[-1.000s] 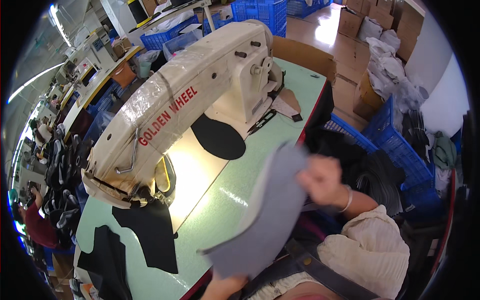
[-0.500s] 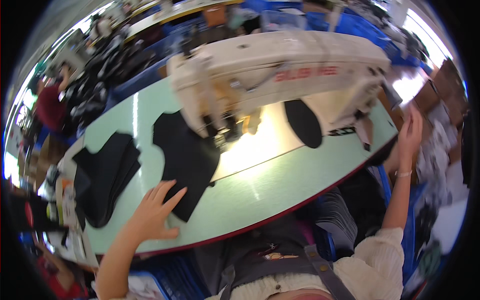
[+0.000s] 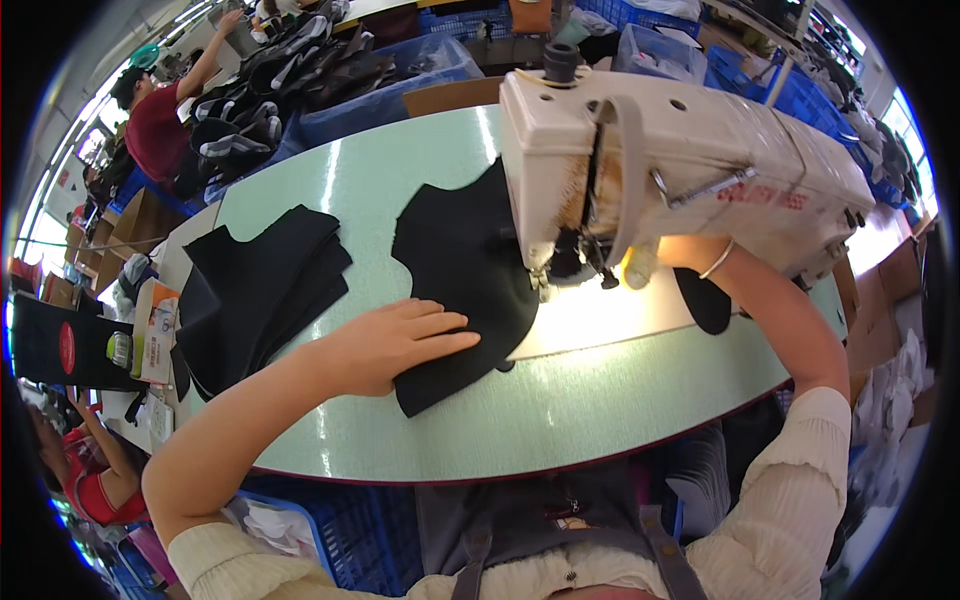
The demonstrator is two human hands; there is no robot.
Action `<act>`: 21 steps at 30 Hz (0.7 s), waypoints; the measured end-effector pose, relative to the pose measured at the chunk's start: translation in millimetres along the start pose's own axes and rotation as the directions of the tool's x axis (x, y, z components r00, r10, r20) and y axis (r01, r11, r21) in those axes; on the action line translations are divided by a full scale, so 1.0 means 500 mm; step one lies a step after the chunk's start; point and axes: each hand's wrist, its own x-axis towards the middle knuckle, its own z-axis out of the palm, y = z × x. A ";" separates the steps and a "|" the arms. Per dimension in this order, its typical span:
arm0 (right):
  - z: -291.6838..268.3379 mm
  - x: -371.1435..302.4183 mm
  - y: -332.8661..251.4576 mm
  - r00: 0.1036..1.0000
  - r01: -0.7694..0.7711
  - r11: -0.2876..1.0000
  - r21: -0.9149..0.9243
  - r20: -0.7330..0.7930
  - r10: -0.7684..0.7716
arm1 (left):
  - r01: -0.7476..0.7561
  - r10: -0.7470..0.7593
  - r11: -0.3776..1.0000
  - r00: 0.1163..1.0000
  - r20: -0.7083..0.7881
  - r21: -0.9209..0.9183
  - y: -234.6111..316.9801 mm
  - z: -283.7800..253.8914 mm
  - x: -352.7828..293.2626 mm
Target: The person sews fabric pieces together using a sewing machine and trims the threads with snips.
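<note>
My left hand (image 3: 410, 345) lies flat, fingers stretched out, on the lower part of a black cut fabric piece (image 3: 450, 245). That piece reaches under the needle end of a cream sewing machine (image 3: 690, 150). Below the machine's arm, my right hand (image 3: 690, 252) reaches in beside the lit needle area; its fingers are hidden behind the machine head. A rounded black piece (image 3: 705, 305) lies on the bed, partly covered by my right forearm. To the left of my left hand sits a stack of black cut pieces (image 3: 265, 290).
The pale green table (image 3: 440, 440) has a curved dark red front edge. An orange-and-white box (image 3: 155, 330) stands at its left end. Beyond it are blue crates (image 3: 640, 15) and a heap of dark pieces (image 3: 290, 75). A co-worker in dark red (image 3: 160, 130) is at far left.
My right hand has come in from beyond the table's right edge to under the machine's arm. My left hand has moved further onto the black piece and flattened. The view has shifted.
</note>
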 end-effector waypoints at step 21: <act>0.036 -0.013 -0.086 0.672 0.544 0.473 -0.693 0.022 -0.740 | 0.026 0.116 0.912 0.941 -0.318 0.409 0.055 0.014 0.135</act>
